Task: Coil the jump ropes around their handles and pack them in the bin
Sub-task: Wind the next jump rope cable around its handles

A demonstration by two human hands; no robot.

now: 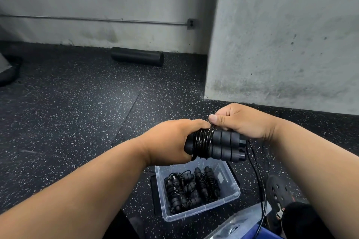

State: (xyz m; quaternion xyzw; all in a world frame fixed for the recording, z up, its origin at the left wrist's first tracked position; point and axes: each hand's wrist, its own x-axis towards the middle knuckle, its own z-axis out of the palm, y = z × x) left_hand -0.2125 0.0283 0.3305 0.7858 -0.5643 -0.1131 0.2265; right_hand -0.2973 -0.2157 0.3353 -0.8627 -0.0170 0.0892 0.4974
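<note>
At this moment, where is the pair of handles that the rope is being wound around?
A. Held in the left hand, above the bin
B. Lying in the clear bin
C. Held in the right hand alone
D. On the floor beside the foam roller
A: the left hand grips the two black handles side by side above the clear bin, while the right hand pinches the rope at the coil.

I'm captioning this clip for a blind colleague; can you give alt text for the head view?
The left hand grips two black handles side by side while the right hand pinches the rope being coiled around them, above a clear bin holding coiled ropes.
</note>
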